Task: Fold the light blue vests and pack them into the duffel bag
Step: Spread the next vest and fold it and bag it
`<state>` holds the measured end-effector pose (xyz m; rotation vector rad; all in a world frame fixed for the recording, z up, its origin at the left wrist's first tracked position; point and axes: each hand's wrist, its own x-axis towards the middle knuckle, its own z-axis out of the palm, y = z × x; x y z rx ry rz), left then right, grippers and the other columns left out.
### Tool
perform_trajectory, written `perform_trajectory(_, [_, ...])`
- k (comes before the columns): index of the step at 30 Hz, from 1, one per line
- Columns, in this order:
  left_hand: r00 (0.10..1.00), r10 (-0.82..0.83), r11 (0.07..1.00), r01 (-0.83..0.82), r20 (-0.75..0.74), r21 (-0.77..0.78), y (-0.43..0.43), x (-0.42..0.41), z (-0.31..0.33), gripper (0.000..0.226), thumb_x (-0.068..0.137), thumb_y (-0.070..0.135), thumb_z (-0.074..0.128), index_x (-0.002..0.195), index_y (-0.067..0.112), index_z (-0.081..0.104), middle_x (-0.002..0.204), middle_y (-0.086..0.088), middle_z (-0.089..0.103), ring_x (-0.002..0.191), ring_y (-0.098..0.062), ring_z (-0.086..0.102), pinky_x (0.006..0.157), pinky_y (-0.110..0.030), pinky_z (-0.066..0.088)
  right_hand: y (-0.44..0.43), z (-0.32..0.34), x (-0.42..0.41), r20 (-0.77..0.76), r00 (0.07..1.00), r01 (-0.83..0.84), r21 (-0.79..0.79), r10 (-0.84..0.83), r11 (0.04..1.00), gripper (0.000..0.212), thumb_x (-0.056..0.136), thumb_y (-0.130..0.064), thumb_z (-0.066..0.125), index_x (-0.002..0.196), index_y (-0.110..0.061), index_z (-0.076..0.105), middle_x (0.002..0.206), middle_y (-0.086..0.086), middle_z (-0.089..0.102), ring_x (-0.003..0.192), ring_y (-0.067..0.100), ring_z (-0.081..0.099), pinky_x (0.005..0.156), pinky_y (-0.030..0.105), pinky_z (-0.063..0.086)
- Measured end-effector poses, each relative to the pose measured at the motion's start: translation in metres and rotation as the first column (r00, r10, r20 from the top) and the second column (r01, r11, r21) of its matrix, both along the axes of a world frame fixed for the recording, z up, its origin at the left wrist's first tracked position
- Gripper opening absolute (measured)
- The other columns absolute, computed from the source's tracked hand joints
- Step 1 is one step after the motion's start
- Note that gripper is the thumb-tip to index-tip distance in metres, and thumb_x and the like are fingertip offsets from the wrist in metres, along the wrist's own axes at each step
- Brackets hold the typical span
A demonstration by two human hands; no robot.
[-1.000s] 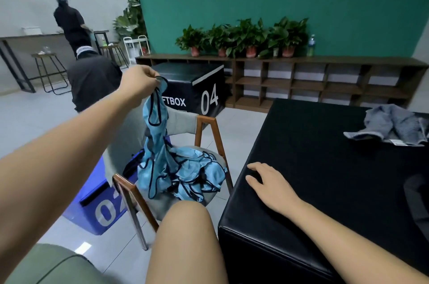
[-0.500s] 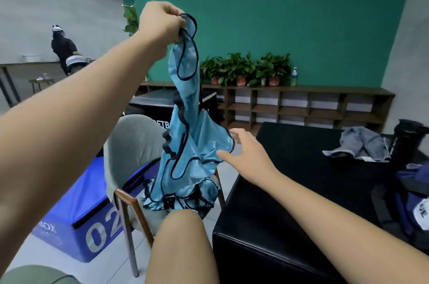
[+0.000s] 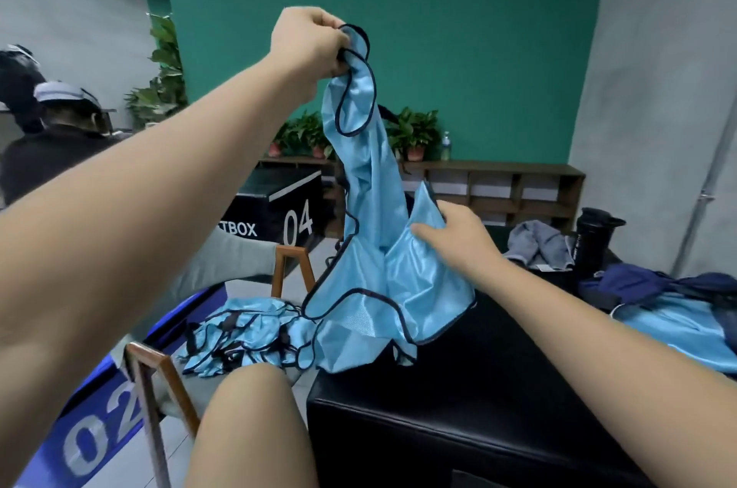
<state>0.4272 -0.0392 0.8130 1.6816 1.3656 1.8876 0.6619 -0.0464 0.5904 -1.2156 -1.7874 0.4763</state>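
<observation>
A light blue vest (image 3: 371, 248) with dark trim hangs in the air in front of me. My left hand (image 3: 309, 43) pinches its shoulder strap high up. My right hand (image 3: 454, 238) grips the fabric lower down at its right side. The hem droops over the near left corner of the black table (image 3: 470, 388). A heap of more light blue vests (image 3: 247, 332) lies on the grey chair (image 3: 223, 260) to the left. At the right edge a dark blue duffel bag (image 3: 646, 284) sits on the table with a light blue vest (image 3: 678, 324) spread beside it.
A grey cloth (image 3: 536, 244) and a black bottle (image 3: 594, 244) stand at the table's far side. A blue box marked 02 (image 3: 91, 431) and a black box marked 04 (image 3: 279, 208) are on the floor left. Two people (image 3: 44, 128) stand far left. My knee (image 3: 251, 420) is below.
My left hand lifted the vest off the chair heap and carried it right over the table. My right hand left the table and took hold of the vest's lower part.
</observation>
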Motion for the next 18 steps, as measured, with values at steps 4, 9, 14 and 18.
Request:
perform_trajectory(4, [0.996, -0.021, 0.996, 0.029, 0.089, -0.084, 0.03, 0.005, -0.033, 0.019, 0.093, -0.004, 0.069, 0.08, 0.01, 0.07, 0.079, -0.01, 0.068, 0.06, -0.017, 0.066, 0.065, -0.032, 0.065, 0.007, 0.018, 0.052, 0.032, 0.991, 0.132, -0.028, -0.131, 0.991, 0.025, 0.092, -0.03, 0.074, 0.093, -0.007, 0.067, 0.088, 0.009, 0.075, 0.081, 0.027, 0.073, 0.076, 0.048, 0.06])
perform_trajectory(9, [0.996, -0.049, 0.979, 0.061, 0.068, -0.196, 0.063, 0.018, -0.098, 0.017, 0.094, -0.001, 0.072, 0.082, 0.01, 0.07, 0.084, -0.011, 0.069, 0.057, -0.011, 0.065, 0.06, -0.024, 0.059, 0.024, 0.017, 0.102, 0.11, 0.968, 0.239, -0.107, -0.227, 0.965, 0.022, 0.085, -0.028, 0.076, 0.091, -0.008, 0.071, 0.088, 0.012, 0.075, 0.08, 0.032, 0.074, 0.064, 0.039, 0.056])
perform_trajectory(14, [0.982, -0.19, 0.931, 0.182, 0.006, -0.317, 0.082, 0.025, -0.17, 0.015, 0.095, 0.01, 0.079, 0.109, 0.009, 0.072, 0.109, -0.012, 0.074, 0.103, -0.023, 0.076, 0.09, -0.036, 0.065, 0.034, 0.006, 0.128, 0.157, 0.954, 0.287, -0.239, -0.255, 0.928, 0.036, 0.078, -0.026, 0.079, 0.096, 0.003, 0.068, 0.098, 0.024, 0.073, 0.068, 0.027, 0.063, 0.062, 0.035, 0.048])
perform_trajectory(18, [0.956, -0.28, 0.88, 0.219, -0.088, -0.422, 0.072, 0.029, -0.227, 0.03, 0.093, 0.012, 0.082, 0.12, 0.013, 0.068, 0.112, -0.012, 0.075, 0.104, -0.022, 0.075, 0.083, -0.032, 0.065, 0.037, 0.005, 0.137, 0.083, 0.968, 0.251, -0.32, -0.237, 0.914, 0.028, 0.079, -0.018, 0.081, 0.086, 0.004, 0.065, 0.08, 0.025, 0.065, 0.062, 0.026, 0.061, 0.056, 0.031, 0.048])
